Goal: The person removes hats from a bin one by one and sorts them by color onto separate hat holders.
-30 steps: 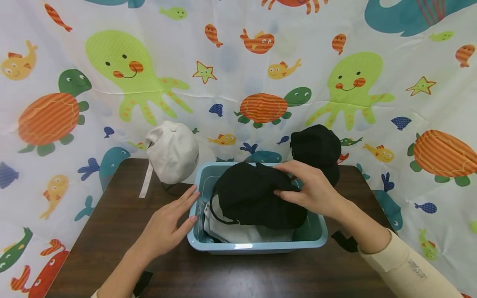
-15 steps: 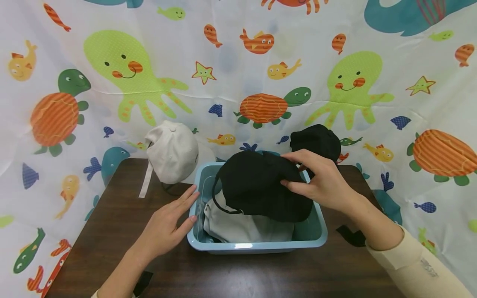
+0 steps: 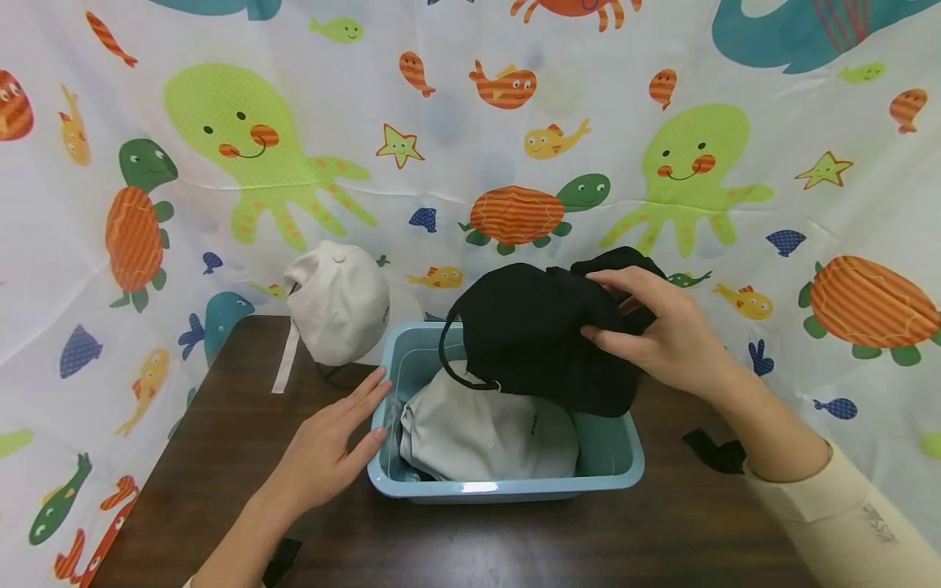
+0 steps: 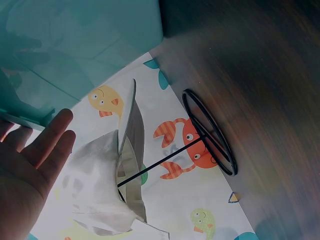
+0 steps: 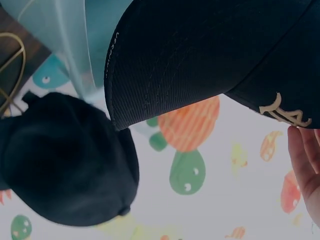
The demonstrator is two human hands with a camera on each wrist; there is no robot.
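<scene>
My right hand (image 3: 665, 331) pinches a black cap (image 3: 547, 339) between thumb and fingers, raised above a light blue tub (image 3: 529, 487). In the right wrist view, the cap's ribbed brim (image 5: 165, 75) and a pale embroidered emblem (image 5: 285, 112) show, with fingertips (image 5: 296, 145) at that emblem. The cap's strap (image 3: 448, 363) hangs as a loop on its left. Inside the tub lies a light grey cap (image 3: 492, 429). Straight fingers of my left hand (image 3: 331, 449) touch the tub's left rim; they hold nothing.
A white cap (image 3: 338, 302) hangs on a black wire stand (image 4: 210, 132) behind the tub on the left. Another black cap (image 5: 70, 160) stands behind on the right, with a gold wire stand (image 5: 20, 65) near it. A sea-animal curtain (image 3: 456, 147) backs the dark wooden table (image 3: 220, 425).
My right hand has lifted the black cap up and to the right, uncovering more of the grey cap in the tub. The left hand has stayed at the rim.
</scene>
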